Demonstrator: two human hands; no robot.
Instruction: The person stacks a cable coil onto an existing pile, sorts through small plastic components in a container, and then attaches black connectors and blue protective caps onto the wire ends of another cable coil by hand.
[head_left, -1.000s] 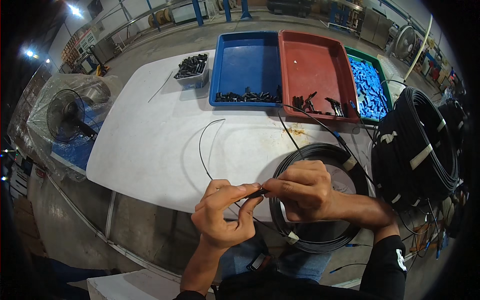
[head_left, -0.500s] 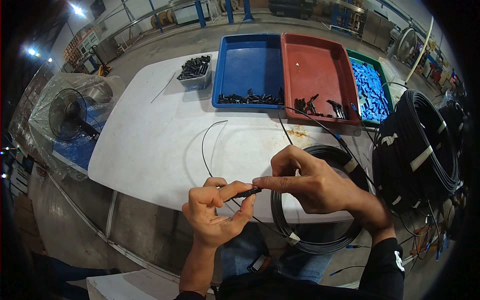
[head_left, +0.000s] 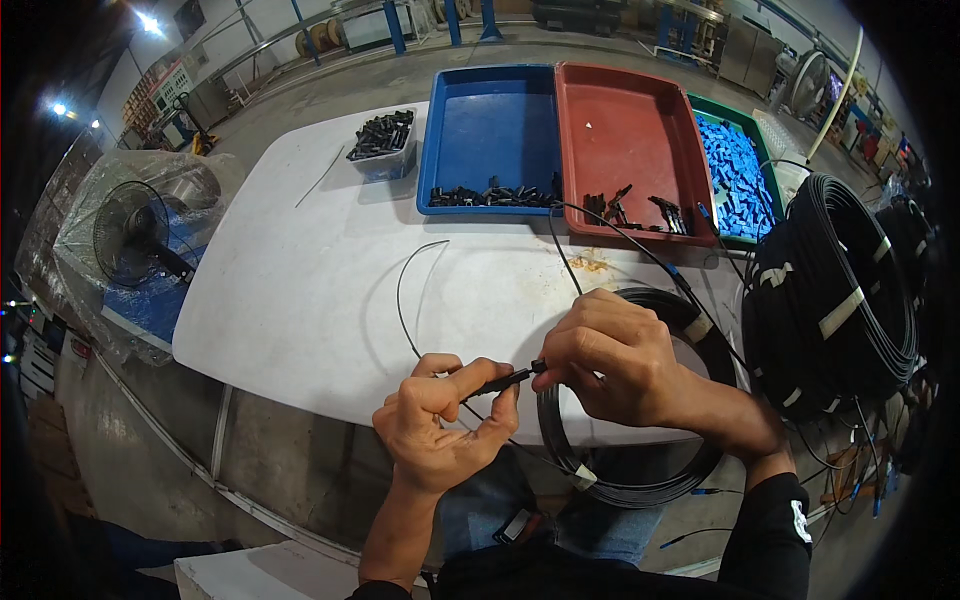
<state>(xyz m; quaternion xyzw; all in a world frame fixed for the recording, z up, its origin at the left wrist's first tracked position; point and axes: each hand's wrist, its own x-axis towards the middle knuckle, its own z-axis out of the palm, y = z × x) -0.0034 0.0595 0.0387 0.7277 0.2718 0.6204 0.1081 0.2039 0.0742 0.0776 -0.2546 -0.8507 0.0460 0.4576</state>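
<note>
Between the thumb and forefinger of my left hand (head_left: 440, 425) is a slim black cable connector (head_left: 510, 381), tilted up to the right. My right hand (head_left: 615, 360) is closed at the connector's far end, its thumb and forefinger pinching a small black piece (head_left: 539, 367). Whether that piece is joined to the connector or apart from it I cannot tell. A thin black cable (head_left: 404, 300) runs from the table past my left hand. Below my right hand lies a coil of black cable (head_left: 552, 425) with pale tape, partly over the table's front edge.
Along the table's far side stand a blue tray (head_left: 495, 130) and a red tray (head_left: 625, 130), both holding black parts, and a green tray (head_left: 690, 100) of blue pieces. A clear tub (head_left: 385, 165) of black parts sits left. Stacked cable coils (head_left: 800, 310) rise at right.
My right hand has gone from laying its forefinger on the connector to pinching the small black piece at its end. My left hand has shifted slightly right, keeping the connector.
</note>
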